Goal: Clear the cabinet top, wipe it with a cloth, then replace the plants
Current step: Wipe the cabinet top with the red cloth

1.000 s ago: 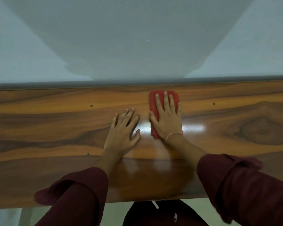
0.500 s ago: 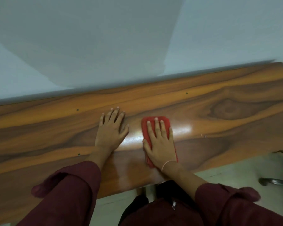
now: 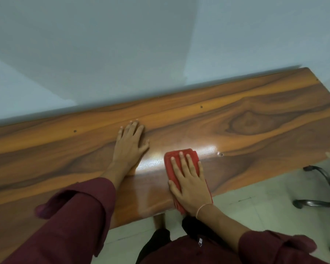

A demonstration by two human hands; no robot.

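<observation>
The glossy wooden cabinet top point(image 3: 246, 122) runs across the view against a pale wall, with no plants on it. A folded red cloth point(image 3: 171, 159) lies near its front edge. My right hand point(image 3: 189, 183) presses flat on the cloth, fingers spread, covering most of it. My left hand point(image 3: 131, 144) rests flat on the bare wood a little to the left and further back, fingers apart, holding nothing. Both arms wear dark red sleeves.
The cabinet's right end point(image 3: 320, 86) shows at the upper right. Past the front edge lies a pale tiled floor point(image 3: 255, 212), with the metal base of a chair point(image 3: 320, 187) at the right. A small chip point(image 3: 221, 154) marks the wood right of the cloth.
My right hand has drawn the cloth from the back of the top toward the front edge. My left hand stayed flat on the wood. My view has swung right, showing the cabinet's end.
</observation>
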